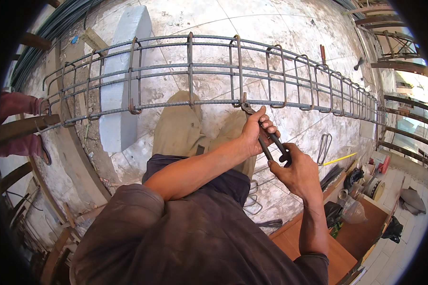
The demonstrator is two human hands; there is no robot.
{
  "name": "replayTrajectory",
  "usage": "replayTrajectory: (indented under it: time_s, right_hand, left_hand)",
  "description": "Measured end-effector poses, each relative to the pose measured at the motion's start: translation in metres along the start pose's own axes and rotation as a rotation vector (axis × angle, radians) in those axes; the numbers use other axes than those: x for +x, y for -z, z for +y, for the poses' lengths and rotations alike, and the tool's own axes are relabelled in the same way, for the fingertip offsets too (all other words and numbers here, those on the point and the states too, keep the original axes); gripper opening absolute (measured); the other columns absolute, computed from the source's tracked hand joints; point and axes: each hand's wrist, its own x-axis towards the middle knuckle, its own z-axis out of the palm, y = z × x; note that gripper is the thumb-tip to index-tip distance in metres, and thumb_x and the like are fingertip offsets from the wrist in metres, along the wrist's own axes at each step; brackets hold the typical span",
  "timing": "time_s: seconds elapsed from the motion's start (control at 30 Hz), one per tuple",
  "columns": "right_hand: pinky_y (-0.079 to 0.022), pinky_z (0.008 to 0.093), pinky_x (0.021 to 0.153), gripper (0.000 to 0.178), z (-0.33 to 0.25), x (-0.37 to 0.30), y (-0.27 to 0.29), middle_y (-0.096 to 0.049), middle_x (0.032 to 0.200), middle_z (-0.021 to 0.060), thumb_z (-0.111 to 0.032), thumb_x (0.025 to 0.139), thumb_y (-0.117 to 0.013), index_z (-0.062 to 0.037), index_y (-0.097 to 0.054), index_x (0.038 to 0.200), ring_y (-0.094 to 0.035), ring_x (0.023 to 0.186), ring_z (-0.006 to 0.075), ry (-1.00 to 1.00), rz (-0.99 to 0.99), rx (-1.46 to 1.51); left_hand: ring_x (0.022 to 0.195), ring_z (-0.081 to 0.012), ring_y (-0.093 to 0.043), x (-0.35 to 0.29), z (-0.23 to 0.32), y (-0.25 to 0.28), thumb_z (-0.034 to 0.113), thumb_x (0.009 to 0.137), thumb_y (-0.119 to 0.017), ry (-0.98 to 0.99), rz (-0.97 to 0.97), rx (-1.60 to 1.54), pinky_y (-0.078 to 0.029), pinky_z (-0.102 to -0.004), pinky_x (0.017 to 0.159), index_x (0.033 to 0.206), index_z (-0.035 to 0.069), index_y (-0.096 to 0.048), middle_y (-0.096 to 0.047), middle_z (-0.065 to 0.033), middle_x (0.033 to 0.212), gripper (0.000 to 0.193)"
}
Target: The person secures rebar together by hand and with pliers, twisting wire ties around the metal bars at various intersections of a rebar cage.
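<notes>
gripping pincers with left hand and right hand at rebar cage.

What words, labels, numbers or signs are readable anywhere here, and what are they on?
None that I can read.
The pincers and steel rebar cage show no legible lettering.
Any marks on the thin yellow strip would be too small to make out.

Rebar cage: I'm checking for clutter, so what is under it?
Beneath the rebar cage show a long pale block, stained white floor and part of a khaki trouser leg. Whatever the block and leg cover cannot be seen.
</notes>
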Motion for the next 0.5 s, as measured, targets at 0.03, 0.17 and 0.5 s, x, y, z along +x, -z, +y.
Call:
replayTrajectory:
  time_s: [0.03,0.17,0.5]
  right_hand:
    - [-0.056,0.0484,0.073,0.064,-0.002,-0.001,0.009,-0.070,0.090,0.0203,-0.027,0.078,-0.076,0.0050,-0.057,0.130,-0.073,0.086,0.0352,0.194,0.110,-0.161]
    - [-0.057,0.0453,0.068,0.030,-0.011,0.033,0.026,-0.066,0.090,0.0165,-0.010,0.084,-0.065,0.0025,-0.058,0.110,-0.071,0.085,0.0335,0.352,0.155,-0.641]
    - [-0.057,0.0474,0.069,0.017,-0.050,0.086,0.073,-0.071,0.077,0.0217,-0.010,0.083,-0.064,0.0014,-0.066,0.096,-0.072,0.074,0.0364,0.457,0.042,-0.780]
  left_hand:
    - [0.058,-0.0157,-0.047,0.004,-0.002,-0.010,0.041,0.107,-0.055,-0.046,-0.012,-0.103,-0.051,-0.0375,0.073,0.067,0.019,-0.043,-0.040,0.0039,0.057,0.047]
    - [0.058,-0.0168,-0.047,0.017,-0.005,-0.039,0.035,0.111,-0.044,-0.068,0.043,-0.290,-0.053,-0.0401,0.072,0.067,0.016,-0.039,-0.037,0.0022,0.059,0.048]
    - [0.059,-0.0175,-0.046,0.036,0.017,-0.054,0.028,0.110,-0.033,-0.028,0.019,-0.566,-0.055,-0.0423,0.076,0.064,0.015,-0.035,-0.039,-0.0007,0.057,0.048]
